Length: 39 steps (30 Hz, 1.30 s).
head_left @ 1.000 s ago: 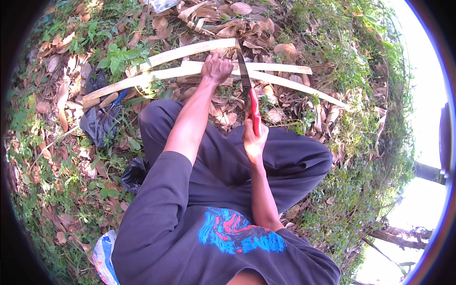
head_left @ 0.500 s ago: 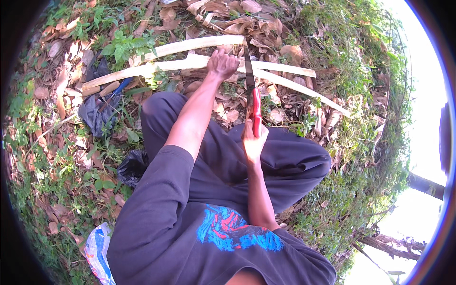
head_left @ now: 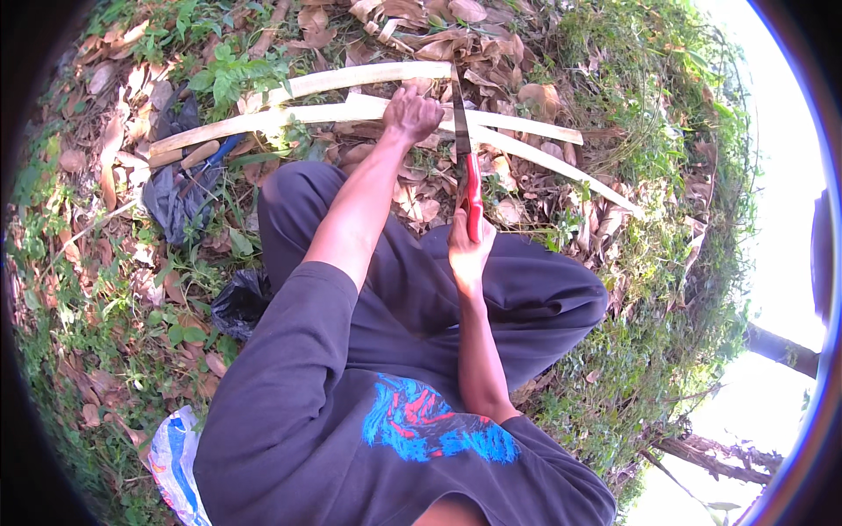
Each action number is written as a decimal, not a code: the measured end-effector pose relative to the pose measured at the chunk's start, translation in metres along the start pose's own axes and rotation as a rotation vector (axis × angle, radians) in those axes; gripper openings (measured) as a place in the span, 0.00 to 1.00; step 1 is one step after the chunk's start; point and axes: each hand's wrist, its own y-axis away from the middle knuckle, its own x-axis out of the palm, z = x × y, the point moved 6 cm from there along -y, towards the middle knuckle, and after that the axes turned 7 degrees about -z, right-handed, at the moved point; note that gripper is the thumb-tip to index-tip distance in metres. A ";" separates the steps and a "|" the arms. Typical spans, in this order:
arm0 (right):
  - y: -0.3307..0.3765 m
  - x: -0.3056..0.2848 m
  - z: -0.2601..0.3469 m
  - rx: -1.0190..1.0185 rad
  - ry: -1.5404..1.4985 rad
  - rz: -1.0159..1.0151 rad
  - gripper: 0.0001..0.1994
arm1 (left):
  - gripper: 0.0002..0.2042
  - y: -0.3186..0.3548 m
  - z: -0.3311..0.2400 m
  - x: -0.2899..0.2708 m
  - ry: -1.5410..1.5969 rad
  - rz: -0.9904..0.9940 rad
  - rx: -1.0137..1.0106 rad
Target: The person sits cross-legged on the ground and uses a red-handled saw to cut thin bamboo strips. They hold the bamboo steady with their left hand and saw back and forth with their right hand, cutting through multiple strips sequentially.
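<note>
My right hand is wrapped round the red handle of a hand saw, whose dark blade points away from me across the pale wooden strips. With curled fingers, my left hand grips a long, slightly curved strip just left of the blade. Farther off lies another pale strip, its right end near the blade's tip. Right of the blade, a thin strip slants down toward the right and a shorter one lies above it. My left fingertips and the exact spot where blade meets wood are partly hidden.
Wooden-handled tools and a blue-handled one lie on a dark plastic bag at the left. Another black bag sits by my left knee. A white and blue package lies lower left. Dry leaves and grass cover the ground.
My right hand and the saw have moved slightly away from my body. My left hand stays on the strip, and the strips lie almost as before.
</note>
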 end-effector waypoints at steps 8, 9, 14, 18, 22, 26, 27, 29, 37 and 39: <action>0.095 -0.052 0.008 0.165 -0.030 -0.042 0.14 | 0.23 0.006 0.005 -0.002 0.013 -0.031 0.018; 0.091 -0.056 0.005 0.201 -0.048 -0.070 0.15 | 0.24 0.004 0.002 -0.003 -0.014 0.054 0.005; 0.013 -0.013 -0.022 -0.029 0.156 -0.093 0.13 | 0.25 0.006 -0.003 -0.004 -0.005 -0.046 0.029; 0.016 0.003 0.003 -0.015 0.134 -0.044 0.13 | 0.24 0.006 0.010 0.005 0.001 -0.010 0.006; 0.089 -0.037 -0.016 -0.094 0.191 -0.120 0.12 | 0.24 0.006 0.007 -0.004 -0.061 -0.172 0.054; 0.062 -0.019 0.001 -0.052 0.156 -0.136 0.10 | 0.24 0.003 0.007 0.003 -0.018 0.064 -0.001; 0.041 -0.011 0.000 -0.107 0.177 -0.120 0.11 | 0.24 0.003 0.004 0.003 -0.013 0.069 -0.003; 0.006 0.007 0.008 -0.195 0.189 -0.072 0.11 | 0.23 0.003 0.004 0.003 -0.021 0.046 0.005; 0.075 -0.023 -0.011 -0.019 0.162 -0.083 0.12 | 0.23 0.006 0.006 -0.002 0.003 0.049 -0.016; 0.072 -0.022 -0.016 0.053 0.070 -0.089 0.12 | 0.23 0.005 0.004 -0.002 -0.010 0.046 -0.012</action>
